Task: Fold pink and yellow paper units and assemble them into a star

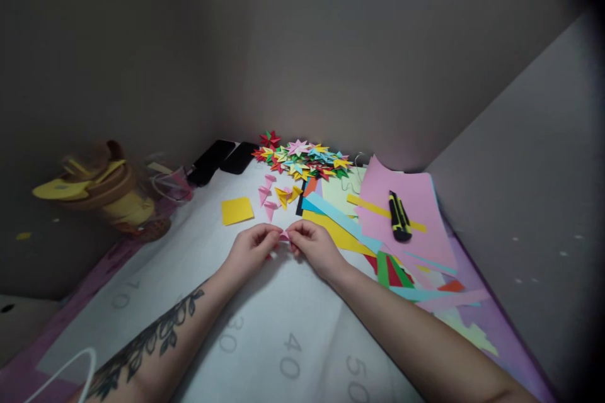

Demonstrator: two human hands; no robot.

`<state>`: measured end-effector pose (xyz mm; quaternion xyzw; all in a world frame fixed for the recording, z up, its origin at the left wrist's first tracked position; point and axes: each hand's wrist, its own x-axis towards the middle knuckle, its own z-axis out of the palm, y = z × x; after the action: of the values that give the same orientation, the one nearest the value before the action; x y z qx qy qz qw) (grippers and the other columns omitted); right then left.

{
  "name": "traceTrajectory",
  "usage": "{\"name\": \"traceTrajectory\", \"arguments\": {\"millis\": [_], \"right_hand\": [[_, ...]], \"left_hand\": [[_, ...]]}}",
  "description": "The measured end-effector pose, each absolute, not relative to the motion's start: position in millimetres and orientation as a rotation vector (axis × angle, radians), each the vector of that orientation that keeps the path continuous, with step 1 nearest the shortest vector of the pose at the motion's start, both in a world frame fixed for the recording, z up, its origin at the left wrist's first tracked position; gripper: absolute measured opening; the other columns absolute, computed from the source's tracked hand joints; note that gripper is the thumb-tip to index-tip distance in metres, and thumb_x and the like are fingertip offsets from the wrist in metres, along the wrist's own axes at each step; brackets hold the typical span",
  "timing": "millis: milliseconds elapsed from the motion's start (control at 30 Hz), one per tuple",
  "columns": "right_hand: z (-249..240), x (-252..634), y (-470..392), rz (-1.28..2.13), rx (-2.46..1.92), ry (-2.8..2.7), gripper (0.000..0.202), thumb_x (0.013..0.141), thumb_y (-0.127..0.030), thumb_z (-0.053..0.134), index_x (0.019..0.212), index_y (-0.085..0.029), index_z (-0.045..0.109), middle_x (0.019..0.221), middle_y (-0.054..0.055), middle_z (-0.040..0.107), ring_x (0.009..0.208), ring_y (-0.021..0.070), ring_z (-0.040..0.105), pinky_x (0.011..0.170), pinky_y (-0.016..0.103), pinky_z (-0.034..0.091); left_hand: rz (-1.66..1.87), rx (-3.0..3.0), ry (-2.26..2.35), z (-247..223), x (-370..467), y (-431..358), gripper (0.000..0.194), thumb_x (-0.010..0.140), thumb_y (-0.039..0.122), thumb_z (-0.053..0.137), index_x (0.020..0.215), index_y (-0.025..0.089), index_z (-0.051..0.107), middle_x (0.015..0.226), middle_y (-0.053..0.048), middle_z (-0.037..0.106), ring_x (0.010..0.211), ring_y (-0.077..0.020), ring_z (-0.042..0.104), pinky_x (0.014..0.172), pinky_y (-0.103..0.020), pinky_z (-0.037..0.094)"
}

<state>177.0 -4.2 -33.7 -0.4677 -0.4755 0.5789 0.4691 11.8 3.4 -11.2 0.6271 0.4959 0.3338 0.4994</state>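
Observation:
Between my fingertips is a small folded piece of pink paper (pixel 284 236), mostly hidden by the fingers. My left hand (pixel 253 249) pinches it from the left. On the other side my right hand (pixel 314 245) grips it with thumb and forefinger. Just beyond the hands lie several folded pink paper pieces (pixel 268 195) and folded yellow pieces (pixel 287 196). A yellow paper square (pixel 237 211) rests flat to the left of them. Behind these is a heap of colourful folded paper stars (pixel 305 154).
At right, a black and yellow utility knife (pixel 399 217) lies on pink paper sheets (pixel 378 189), near coloured strips and scraps (pixel 397 271). Two dark phone-like objects (pixel 222 157) lie back left. A brown-and-yellow container (pixel 123 201) stands at the left edge. Walls rise behind.

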Motion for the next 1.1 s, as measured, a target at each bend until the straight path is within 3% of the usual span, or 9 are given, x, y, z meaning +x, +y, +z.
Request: {"name": "traceTrajectory", "arguments": {"millis": [267,667,1100], "right_hand": [[-28.8,181.2,-5.8,1.263,-1.164,-1.344,0.013,0.077,-0.031,0.058,0.075,-0.018,0.059,0.054,-0.004,0.050,0.048,0.0091,0.045,0.046,0.021,0.036],[-24.2,184.9,-8.0,0.936,-1.191,-1.638,0.010,0.080,-0.022,0.054,0.072,-0.021,0.061,0.071,0.000,0.059,0.068,0.0143,0.054,0.062,0.025,0.040],[-24.3,187.8,-9.6,0.708,-1.081,-1.888,0.011,0.081,-0.018,0.054,0.072,-0.022,0.059,0.071,0.001,0.058,0.069,0.0160,0.053,0.066,0.029,0.039]], "left_hand": [[0.825,1.452,1.165,-5.9,13.5,3.6,0.025,0.072,0.039,0.064,0.078,0.015,0.067,0.065,0.000,0.063,0.053,-0.0098,0.051,0.052,-0.020,0.042],[0.779,1.507,1.169,-6.1,14.4,1.3,0.021,0.073,0.035,0.061,0.079,0.016,0.067,0.066,-0.001,0.066,0.054,-0.0112,0.055,0.053,-0.021,0.043],[0.731,1.695,1.160,-8.9,10.5,0.0,0.022,0.076,0.036,0.058,0.075,0.016,0.069,0.068,-0.001,0.066,0.063,-0.0135,0.056,0.057,-0.021,0.042]]}}
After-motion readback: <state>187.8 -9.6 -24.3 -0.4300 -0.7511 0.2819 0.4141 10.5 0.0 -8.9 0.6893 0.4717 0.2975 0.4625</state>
